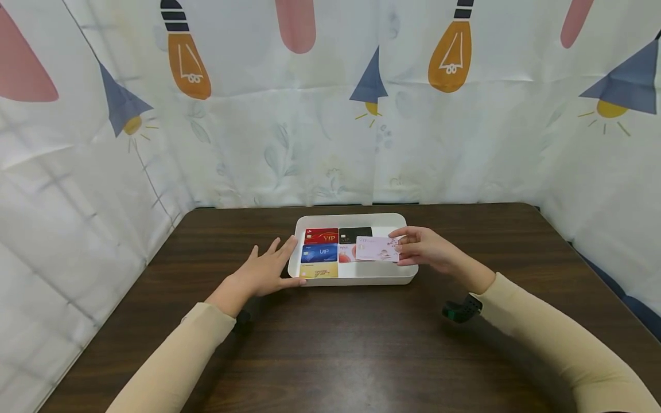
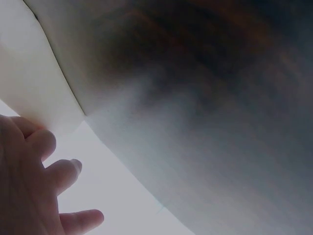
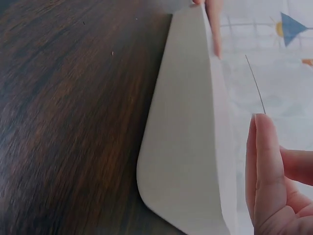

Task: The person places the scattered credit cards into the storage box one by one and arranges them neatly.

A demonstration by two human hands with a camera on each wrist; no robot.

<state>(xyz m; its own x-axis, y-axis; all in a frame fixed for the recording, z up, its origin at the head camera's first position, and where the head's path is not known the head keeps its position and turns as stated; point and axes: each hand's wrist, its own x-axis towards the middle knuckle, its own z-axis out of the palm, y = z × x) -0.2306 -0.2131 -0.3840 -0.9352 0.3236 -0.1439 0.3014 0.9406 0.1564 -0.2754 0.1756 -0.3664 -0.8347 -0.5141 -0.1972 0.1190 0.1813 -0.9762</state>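
A white tray [image 1: 361, 281] sits toward the back of the table with several cards inside. My left hand [image 1: 263, 272] rests against the tray's left end, fingers spread and the thumb by its front corner; the left wrist view catches its fingertips at the tray wall [image 2: 39, 63]. Between thumb and fingers, my right hand [image 1: 431, 249] pinches a pale pink card [image 1: 377, 248] by its right end. That card appears edge-on above the tray in the right wrist view. It partly covers a card with a red-pink pattern [image 1: 346, 253] and overlaps a black VIP card [image 1: 355, 234].
In the tray's left column lie a red VIP card [image 1: 321, 236], a blue VIP card [image 1: 319, 253] and a gold card [image 1: 319, 270]. A dark wood table [image 1: 341, 344] extends around the tray. Behind it hangs a printed white curtain [image 1: 320, 143].
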